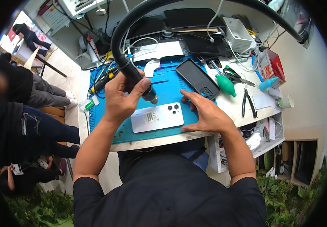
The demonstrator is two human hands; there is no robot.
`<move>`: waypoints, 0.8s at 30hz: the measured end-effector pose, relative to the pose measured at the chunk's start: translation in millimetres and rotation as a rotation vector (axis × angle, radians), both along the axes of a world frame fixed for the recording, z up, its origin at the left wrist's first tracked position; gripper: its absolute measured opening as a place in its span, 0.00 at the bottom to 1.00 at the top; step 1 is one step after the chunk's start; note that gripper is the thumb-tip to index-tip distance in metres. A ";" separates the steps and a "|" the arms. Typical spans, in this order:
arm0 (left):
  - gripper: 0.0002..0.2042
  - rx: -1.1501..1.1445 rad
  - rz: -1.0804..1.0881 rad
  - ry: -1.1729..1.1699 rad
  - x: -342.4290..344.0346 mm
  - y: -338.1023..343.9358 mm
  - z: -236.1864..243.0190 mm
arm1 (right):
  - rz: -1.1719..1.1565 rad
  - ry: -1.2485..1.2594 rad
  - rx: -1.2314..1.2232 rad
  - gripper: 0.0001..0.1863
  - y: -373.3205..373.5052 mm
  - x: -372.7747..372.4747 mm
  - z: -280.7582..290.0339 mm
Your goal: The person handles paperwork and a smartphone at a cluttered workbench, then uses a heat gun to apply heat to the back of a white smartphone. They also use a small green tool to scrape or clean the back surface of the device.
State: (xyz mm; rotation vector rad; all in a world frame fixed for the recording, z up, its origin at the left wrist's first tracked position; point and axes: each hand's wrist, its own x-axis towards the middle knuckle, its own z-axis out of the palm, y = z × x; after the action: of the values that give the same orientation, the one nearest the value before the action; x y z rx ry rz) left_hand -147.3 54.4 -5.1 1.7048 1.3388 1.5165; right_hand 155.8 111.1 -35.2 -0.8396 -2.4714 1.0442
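Observation:
A white smartphone (140, 123) lies face down on the blue work mat (165, 89), its camera lenses at the upper right and a small label on its back. My left hand (122, 97) is wrapped round the black handle of a hot air gun (134, 73). Its metal nozzle points down just above the phone's upper edge, apparently without touching it. Beside the phone's right end, my right hand (210, 115) is open, thumb and fingers apart with nothing between them. A black phone case (194, 76) rests on the mat beyond that hand.
The gun's thick black hose (209, 3) arches overhead. To the right lie a green air blower (226, 85), scissors (241, 78), black pliers (248, 104) and a light blue bottle (268, 83). Screens and cables crowd the back. People (46, 89) are at the left.

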 end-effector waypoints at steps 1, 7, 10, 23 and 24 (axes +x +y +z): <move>0.12 0.016 -0.019 0.012 9.9 6.3 1.5 | 0.004 -0.006 -0.011 0.65 2.0 0.5 -1.6; 0.16 -0.047 -0.151 -0.047 55.3 17.9 4.5 | 0.018 0.022 -0.035 0.58 3.3 0.9 -0.6; 0.17 -0.100 -0.208 -0.038 56.8 4.3 1.3 | 0.033 -0.003 -0.038 0.50 2.3 2.5 4.2; 0.14 -0.099 0.049 0.027 -32.3 -60.3 16.2 | -0.025 -0.091 -0.040 0.41 -1.7 -3.9 11.4; 0.14 -0.076 0.078 0.040 -33.4 -55.4 16.9 | -0.023 -0.078 -0.032 0.43 -3.0 -4.2 12.6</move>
State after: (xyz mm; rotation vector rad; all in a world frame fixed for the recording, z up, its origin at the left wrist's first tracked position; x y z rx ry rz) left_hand -180.7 -1.0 11.7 1.6616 1.4801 1.4611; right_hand 151.6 108.1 -22.5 -0.9334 -2.5084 1.0652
